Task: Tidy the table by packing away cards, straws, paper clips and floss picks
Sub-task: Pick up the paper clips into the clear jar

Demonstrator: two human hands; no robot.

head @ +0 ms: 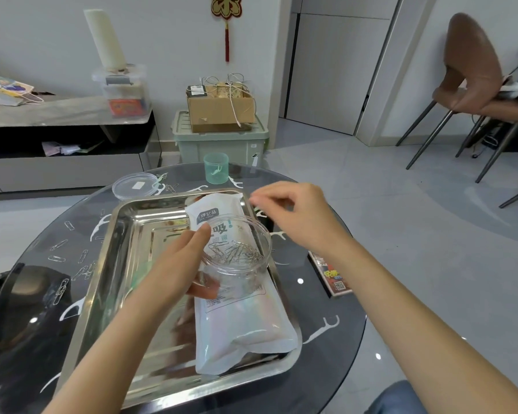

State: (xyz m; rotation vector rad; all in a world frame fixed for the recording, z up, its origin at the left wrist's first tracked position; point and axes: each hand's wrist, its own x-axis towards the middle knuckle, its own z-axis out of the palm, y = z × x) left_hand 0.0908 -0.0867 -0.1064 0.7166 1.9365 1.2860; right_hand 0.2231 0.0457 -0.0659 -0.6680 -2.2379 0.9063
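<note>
My left hand (174,264) grips a clear round jar (245,270) with several paper clips (237,251) in it, held just above a white straw pack (243,321) lying in a steel tray (108,234). My right hand (299,216) hovers over the tray's far right corner, thumb and forefinger pinched together as on a thin paper clip too small to see clearly. Loose paper clips (57,258) lie on the glass table left of the tray. White floss picks (100,225) are scattered around the tray. A card box (331,273) lies at the right.
A green plastic cup (216,168) with a floss pick in it and a clear lid (135,185) stand at the round glass table's (326,369) far edge. Beyond are a green storage bin (222,144), a low cabinet and brown chairs (476,70).
</note>
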